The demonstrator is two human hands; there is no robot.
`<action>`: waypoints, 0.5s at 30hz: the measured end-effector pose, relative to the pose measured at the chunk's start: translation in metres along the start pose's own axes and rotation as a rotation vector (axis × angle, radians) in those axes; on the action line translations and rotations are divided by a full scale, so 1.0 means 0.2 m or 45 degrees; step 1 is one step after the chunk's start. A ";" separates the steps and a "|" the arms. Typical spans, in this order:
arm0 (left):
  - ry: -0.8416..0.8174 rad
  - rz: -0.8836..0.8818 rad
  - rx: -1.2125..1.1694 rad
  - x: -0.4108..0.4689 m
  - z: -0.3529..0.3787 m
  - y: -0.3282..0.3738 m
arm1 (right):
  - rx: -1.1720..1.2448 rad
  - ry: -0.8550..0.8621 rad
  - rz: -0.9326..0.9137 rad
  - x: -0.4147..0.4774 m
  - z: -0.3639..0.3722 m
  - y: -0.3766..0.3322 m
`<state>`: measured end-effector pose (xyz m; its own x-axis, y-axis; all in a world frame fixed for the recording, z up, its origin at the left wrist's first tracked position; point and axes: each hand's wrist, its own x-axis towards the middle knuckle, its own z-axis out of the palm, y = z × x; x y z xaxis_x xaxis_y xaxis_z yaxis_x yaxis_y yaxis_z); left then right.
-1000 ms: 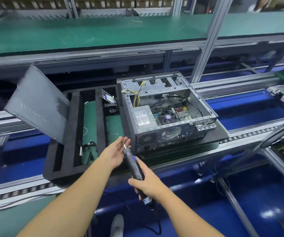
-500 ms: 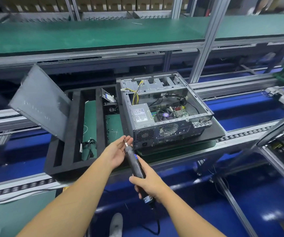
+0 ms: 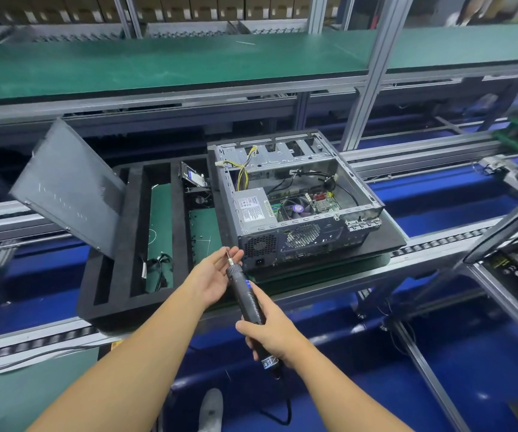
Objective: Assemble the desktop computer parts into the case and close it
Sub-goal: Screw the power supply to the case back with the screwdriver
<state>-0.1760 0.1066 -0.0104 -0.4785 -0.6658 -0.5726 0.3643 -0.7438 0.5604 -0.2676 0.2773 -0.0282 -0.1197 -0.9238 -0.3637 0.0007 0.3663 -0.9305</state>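
Note:
The open computer case (image 3: 298, 207) lies on a black pallet, its top off, with the power supply, fan and motherboard showing inside. Its dark side panel (image 3: 67, 188) leans tilted against the left end of the black foam tray (image 3: 120, 244). My right hand (image 3: 270, 335) grips the lower body of a black electric screwdriver (image 3: 246, 294), which points up and to the left in front of the case's rear face. My left hand (image 3: 211, 275) pinches the tip of the bit between thumb and fingers. Whether a screw sits there is hidden.
In the foam tray's slots sit a hard drive (image 3: 193, 179) and a loose cable (image 3: 158, 266). The pallet rides on a roller conveyor (image 3: 438, 244). A green shelf (image 3: 158, 63) and an aluminium post (image 3: 373, 79) stand behind. More equipment is at the right edge.
Both hands keep the same hold on the screwdriver and have barely moved. Only the view has shifted slightly.

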 end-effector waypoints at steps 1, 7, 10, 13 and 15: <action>0.000 0.001 0.012 0.00 0.00 0.00 | -0.007 -0.003 0.002 0.00 0.00 0.00; -0.005 0.027 0.059 0.02 0.00 0.01 | -0.032 -0.013 -0.008 0.01 -0.02 -0.01; 0.019 0.053 0.093 0.02 0.01 0.01 | -0.032 -0.015 -0.003 0.01 -0.02 -0.01; 0.052 0.074 0.111 0.03 0.01 0.00 | -0.027 -0.017 -0.002 0.01 -0.02 -0.02; 0.049 0.081 0.103 0.03 0.01 -0.01 | -0.028 -0.020 -0.009 0.01 -0.02 -0.01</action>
<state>-0.1806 0.1047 -0.0140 -0.4250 -0.7144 -0.5559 0.3267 -0.6938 0.6419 -0.2720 0.2742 -0.0269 -0.1040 -0.9279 -0.3579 -0.0217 0.3619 -0.9320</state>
